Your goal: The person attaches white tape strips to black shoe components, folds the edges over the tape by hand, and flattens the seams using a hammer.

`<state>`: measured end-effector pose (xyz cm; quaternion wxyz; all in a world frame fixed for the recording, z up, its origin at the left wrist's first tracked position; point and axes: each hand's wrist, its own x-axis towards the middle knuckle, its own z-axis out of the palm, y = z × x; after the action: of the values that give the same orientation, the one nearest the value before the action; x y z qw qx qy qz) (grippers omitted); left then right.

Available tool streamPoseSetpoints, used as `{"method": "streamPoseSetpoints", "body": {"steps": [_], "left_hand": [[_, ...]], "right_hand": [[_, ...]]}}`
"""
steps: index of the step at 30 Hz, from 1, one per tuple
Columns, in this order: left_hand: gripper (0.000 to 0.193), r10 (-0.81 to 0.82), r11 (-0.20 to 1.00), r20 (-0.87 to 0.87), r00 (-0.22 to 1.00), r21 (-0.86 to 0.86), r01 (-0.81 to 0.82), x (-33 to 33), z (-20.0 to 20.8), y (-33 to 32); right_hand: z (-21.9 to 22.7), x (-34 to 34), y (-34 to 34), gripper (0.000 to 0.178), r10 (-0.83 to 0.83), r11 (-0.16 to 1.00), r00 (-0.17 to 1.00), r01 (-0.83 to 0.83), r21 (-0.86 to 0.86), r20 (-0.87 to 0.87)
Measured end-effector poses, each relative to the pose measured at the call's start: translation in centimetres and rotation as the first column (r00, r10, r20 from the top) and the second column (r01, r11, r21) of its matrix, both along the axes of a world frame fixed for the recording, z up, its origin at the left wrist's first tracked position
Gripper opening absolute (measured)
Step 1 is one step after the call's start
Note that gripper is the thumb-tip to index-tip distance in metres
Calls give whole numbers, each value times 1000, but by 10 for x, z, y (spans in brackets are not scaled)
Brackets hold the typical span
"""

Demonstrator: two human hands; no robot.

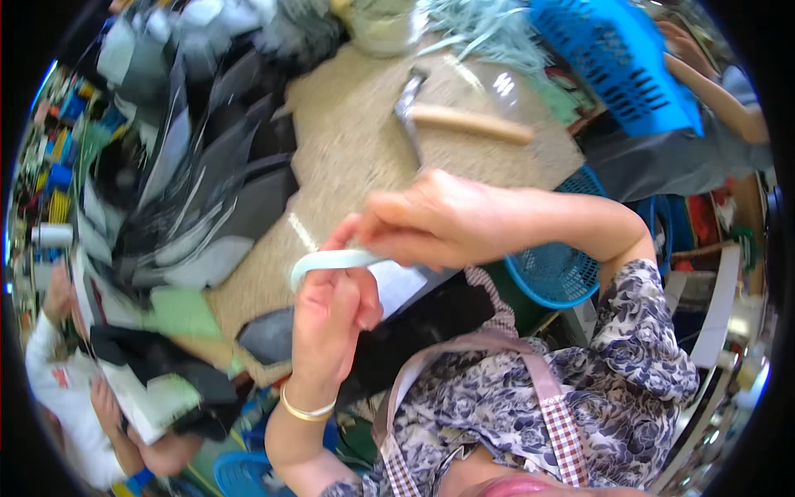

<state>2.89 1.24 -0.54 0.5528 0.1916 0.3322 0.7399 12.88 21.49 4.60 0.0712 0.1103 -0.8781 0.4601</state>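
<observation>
A narrow pale blue-white strip [323, 262] bends in a loop over the fingers of my left hand [330, 311]. Those fingers are curled and closed on it. Above and to the right, my right hand [426, 217] pinches the strip near its other end; this hand is slightly blurred, and its fingertips are partly hidden. Both hands are raised in front of the tan worktable [348, 132]. On that table, beyond my right hand, lies a hammer [468, 123] with a pale wooden handle and dark metal head.
A heap of similar pale strips [489, 33] lies at the back beside a jar [377, 25]. Dark cut pieces [207, 174] are piled at left. Blue baskets [621, 66] [559, 273] stand at right. Other people [70, 398] are at the left and far right.
</observation>
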Motion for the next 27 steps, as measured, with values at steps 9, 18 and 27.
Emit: {"method": "streamPoseSetpoints", "body": {"steps": [9, 18, 27], "left_hand": [[20, 66, 872, -864, 499, -193, -450, -12, 7, -53], [11, -22, 812, -935, 355, -223, -539, -32, 10, -53], [57, -52, 968, -861, -506, 80, -236, -33, -5, -42]], "right_hand": [[-24, 37, -36, 13, -207, 936, 897, 298, -189, 390], [-31, 19, -39, 13, -367, 929, 909, 367, 39, 197], [-29, 39, -36, 14, -517, 840, 853, 488, 239, 74]]}}
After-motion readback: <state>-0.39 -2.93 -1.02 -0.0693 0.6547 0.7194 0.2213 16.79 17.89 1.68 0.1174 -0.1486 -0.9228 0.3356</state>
